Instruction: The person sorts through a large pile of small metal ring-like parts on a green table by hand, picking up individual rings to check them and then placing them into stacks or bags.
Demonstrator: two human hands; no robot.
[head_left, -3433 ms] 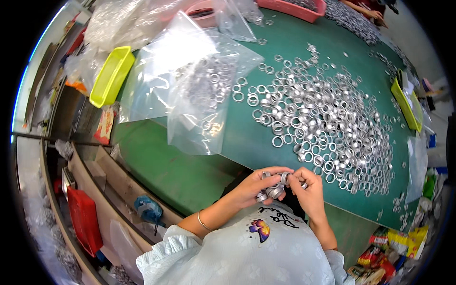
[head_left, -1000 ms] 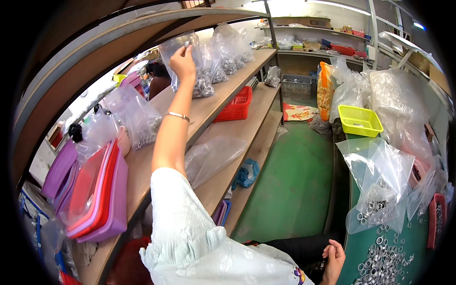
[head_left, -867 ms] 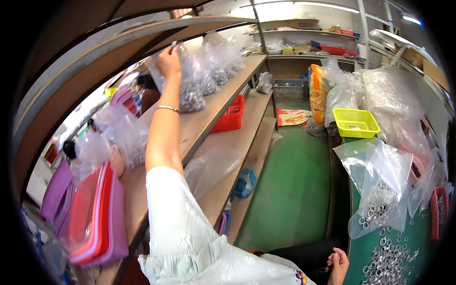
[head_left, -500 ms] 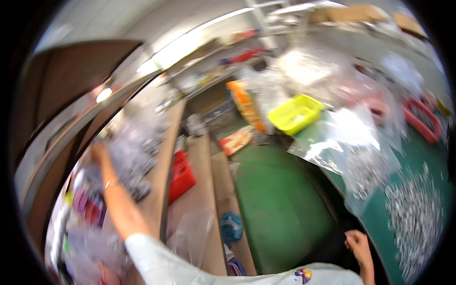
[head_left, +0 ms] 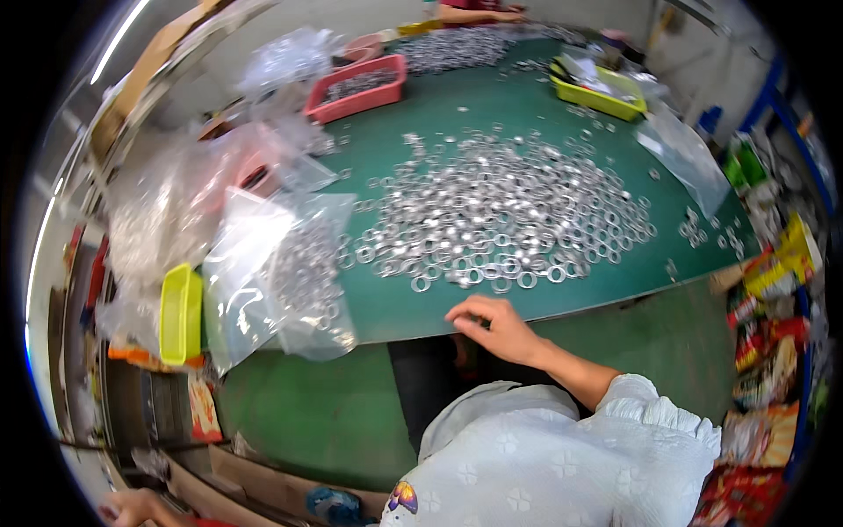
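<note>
My right hand (head_left: pixel 493 330) hovers at the near edge of the green table (head_left: pixel 395 321), palm down. Its fingers are loosely bent and apart from the thumb, with nothing visible in them. Just beyond it spreads a wide heap of small silvery metal rings (head_left: pixel 500 215). Left of the heap lies a clear plastic bag (head_left: pixel 307 263) with many of the same rings inside, overhanging the table edge. My left hand (head_left: pixel 132 507) shows only at the lower left rim, near the wooden shelf. It is dim there, and whether it holds anything cannot be made out.
A pink basket (head_left: pixel 358 88) of small parts and a yellow-green basket (head_left: pixel 600 92) stand farther back. An empty-looking yellow tray (head_left: pixel 180 314) is at the left edge. Another person's arm (head_left: pixel 483 16) shows at the far side. Colourful packets (head_left: pixel 773 334) fill a rack on the right.
The view has swung right, from the shelves to the ring-covered table. My right hand has risen from beside my lap to the table edge. My left arm has dropped mostly out of view.
</note>
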